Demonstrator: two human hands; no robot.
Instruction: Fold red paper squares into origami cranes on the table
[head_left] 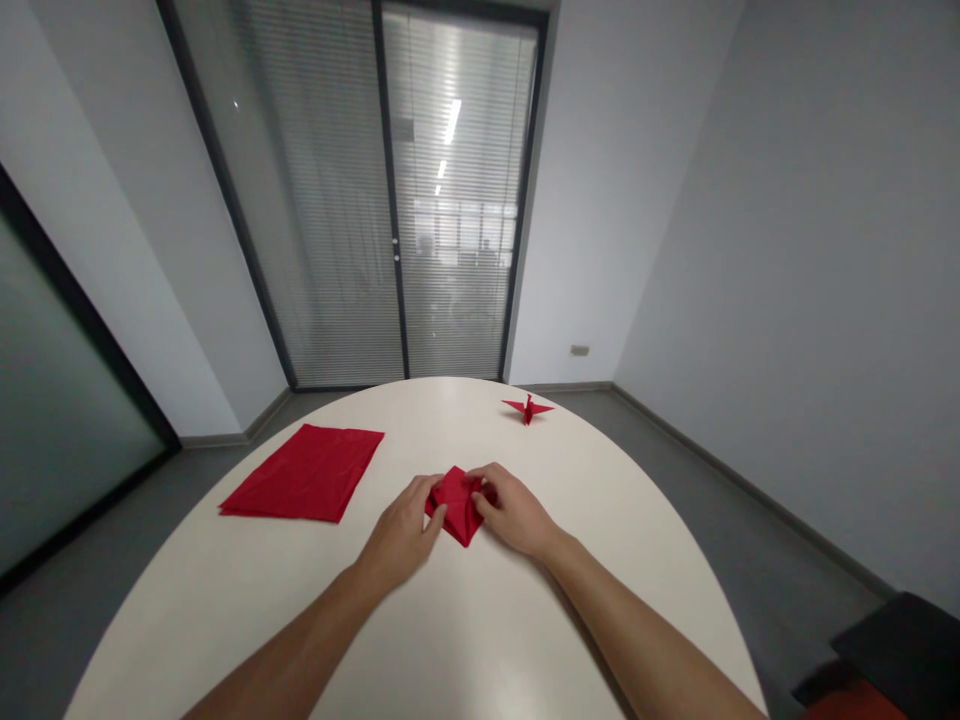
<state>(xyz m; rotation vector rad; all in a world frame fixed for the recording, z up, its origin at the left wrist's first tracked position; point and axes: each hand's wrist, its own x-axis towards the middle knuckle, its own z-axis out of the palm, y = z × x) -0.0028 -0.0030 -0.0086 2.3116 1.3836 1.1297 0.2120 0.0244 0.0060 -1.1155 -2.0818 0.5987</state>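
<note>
both forearms reach in over the white table [465, 640]. left hand [401, 535] and right hand [514, 512] pinch a half-folded red paper [457, 505] flat at mid-table, likely to hold a crease. the fingertips hide the fold. further left lies a stack of red sheets [304, 472]; far off sits a finished red crane [528, 408], too small for detail.

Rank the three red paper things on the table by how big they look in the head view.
1. flat sheets, clearly largest.
2. half-folded piece, partly covered.
3. paper crane, which looks smallest. It lies farthest from the camera, so its rank against the half-folded piece is unsure.
</note>
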